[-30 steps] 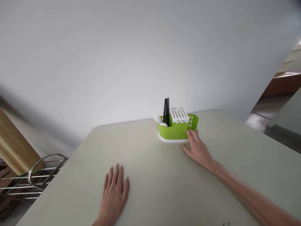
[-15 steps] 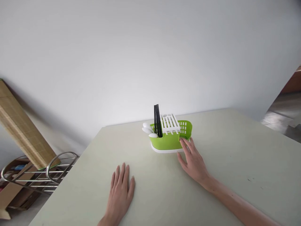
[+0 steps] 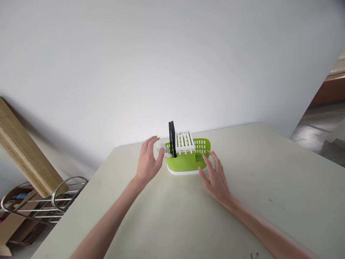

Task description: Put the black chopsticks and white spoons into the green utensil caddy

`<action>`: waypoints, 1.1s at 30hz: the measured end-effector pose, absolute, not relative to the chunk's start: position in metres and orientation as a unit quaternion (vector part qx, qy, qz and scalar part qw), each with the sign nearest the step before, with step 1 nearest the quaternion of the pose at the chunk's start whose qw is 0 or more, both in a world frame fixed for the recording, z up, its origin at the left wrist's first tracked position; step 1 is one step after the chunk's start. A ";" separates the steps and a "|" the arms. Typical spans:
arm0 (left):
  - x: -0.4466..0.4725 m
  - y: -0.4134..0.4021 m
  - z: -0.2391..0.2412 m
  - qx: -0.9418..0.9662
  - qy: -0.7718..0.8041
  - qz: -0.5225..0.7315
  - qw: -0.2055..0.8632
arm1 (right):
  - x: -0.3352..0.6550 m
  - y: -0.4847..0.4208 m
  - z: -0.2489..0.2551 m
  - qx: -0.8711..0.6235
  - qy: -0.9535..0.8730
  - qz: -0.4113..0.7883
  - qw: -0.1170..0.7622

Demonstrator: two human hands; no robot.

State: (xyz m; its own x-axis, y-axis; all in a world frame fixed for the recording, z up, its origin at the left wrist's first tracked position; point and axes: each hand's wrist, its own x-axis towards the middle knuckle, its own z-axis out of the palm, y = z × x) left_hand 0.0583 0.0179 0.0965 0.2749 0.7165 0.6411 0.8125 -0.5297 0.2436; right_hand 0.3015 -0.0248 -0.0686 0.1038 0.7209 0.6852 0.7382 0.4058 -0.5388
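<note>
A green plastic cutlery holder with a white base stands near the back of the table. Black chopsticks rise from its left part, and white spoons lean out at its left end, partly hidden by my fingers. A white slotted rack covers its middle. My left hand is beside the spoons, fingers curved and thumb apart; whether it touches a spoon I cannot tell. At the holder's right front corner, my right hand has its fingers spread, with the fingertips at or close to the rim.
The pale table meets a white wall behind the holder. Left of the table, a rolled bamboo mat leans on a metal rack, with a cardboard box below it.
My left hand has risen from lying flat on the table and moved forward to the spoons. My right hand has lifted slightly at the holder's corner. The view has shifted a little.
</note>
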 end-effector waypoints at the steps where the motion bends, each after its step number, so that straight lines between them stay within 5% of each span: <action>1: 0.071 0.035 0.105 -0.797 -0.487 -0.354 0.045 | 0.302 -0.024 -0.069 -0.546 -0.668 -0.005 0.505; 10: 0.127 0.142 0.129 -0.738 -0.604 -0.261 -0.150 | 0.304 -0.020 -0.066 -0.550 -0.639 0.045 0.536; 20: 0.122 0.138 0.105 -0.771 -0.564 -0.292 -0.036 | 0.307 -0.016 -0.073 -0.528 -0.647 0.033 0.549; 26: 0.108 0.143 0.114 -0.690 -0.493 -0.499 -0.178 | 0.309 -0.018 -0.072 -0.527 -0.640 0.025 0.558; 33: 0.052 0.160 0.177 -0.412 -0.377 -0.770 -0.310 | 0.308 -0.018 -0.077 -0.514 -0.642 0.036 0.567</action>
State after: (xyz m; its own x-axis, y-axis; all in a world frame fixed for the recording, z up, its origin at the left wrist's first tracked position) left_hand 0.0521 0.1602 0.1771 -0.4690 0.7873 0.4003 -0.1658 -0.5236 0.8357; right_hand 0.3079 -0.0179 -0.0766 0.1722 0.7007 0.6923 0.6197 0.4693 -0.6291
